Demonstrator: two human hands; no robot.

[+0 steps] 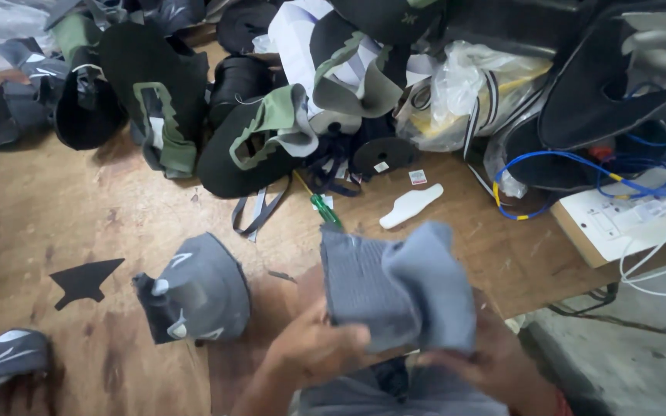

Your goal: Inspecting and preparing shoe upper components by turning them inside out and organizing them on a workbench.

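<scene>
Both hands hold a grey fabric shoe upper [398, 285] up over the near edge of the wooden table [63, 208]. My left hand [314, 350] pinches its lower left corner, thumb on the ribbed face. My right hand [495, 358] grips it from below on the right, mostly hidden behind the folded cloth. A second grey upper [194, 293] with pale stripes lies on the table just left of my left hand.
A heap of black and green shoe uppers [264, 139] fills the far side. Nearby lie a green-handled screwdriver [324, 209], a white plastic piece [410, 206], a black cut-out piece [85, 281], a plastic bag [472, 92], and a white switchboard [626, 223] with blue cables at right.
</scene>
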